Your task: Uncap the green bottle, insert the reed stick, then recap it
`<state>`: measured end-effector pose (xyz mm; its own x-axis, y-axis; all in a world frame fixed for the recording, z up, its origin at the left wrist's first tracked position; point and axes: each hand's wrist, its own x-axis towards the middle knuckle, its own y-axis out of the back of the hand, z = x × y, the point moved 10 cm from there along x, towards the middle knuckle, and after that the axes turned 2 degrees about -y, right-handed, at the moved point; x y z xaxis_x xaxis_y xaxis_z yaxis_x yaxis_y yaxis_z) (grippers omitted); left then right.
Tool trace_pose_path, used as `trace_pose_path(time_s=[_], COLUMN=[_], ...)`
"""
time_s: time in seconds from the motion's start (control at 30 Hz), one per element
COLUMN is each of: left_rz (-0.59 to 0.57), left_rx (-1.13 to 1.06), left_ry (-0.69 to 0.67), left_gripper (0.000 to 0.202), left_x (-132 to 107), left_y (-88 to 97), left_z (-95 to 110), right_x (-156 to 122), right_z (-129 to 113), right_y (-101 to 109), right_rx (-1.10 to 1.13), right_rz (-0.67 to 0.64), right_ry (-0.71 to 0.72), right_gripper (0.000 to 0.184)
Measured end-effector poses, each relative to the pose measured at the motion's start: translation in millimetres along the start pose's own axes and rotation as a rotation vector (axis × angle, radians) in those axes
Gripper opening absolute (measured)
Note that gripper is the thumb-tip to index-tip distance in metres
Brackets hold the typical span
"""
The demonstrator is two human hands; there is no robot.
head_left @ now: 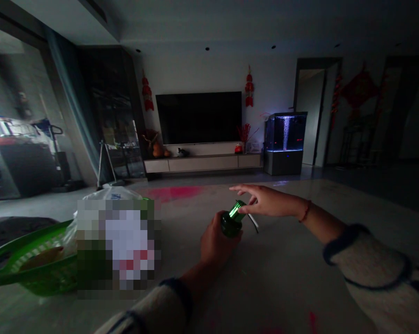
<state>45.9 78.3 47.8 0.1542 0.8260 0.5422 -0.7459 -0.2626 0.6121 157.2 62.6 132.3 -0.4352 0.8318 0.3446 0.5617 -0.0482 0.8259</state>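
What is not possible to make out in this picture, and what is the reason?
Head view, dim room:
1. Green bottle: body covered by the left hand; label and contents hidden.
2. Thin white item below the right hand: too small and dark to identify; whether the hand holds it is unclear.
3. Green basket: cut by the left edge; its contents blurred by a pixelated patch.

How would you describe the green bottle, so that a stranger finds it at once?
Look below the big dark television, at the pale table in the foreground. Near its middle, the left hand grips a green bottle. Unlike the bright basket at left, it is dark and shiny.
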Motion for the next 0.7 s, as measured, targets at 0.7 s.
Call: trace_pose_path(time_s=[0.7], left_rz=[0.023], left_rx=[-0.053], left_ry=[0.008], left_gripper=[0.051], left_x=[2], left_y=[-0.4], left_z=[-6], right_x=[0], right_z=[-7], right_y=[7], right_rx=[-0.068], right_rz=[0.0], right_ry=[0.097], right_gripper=[0.035])
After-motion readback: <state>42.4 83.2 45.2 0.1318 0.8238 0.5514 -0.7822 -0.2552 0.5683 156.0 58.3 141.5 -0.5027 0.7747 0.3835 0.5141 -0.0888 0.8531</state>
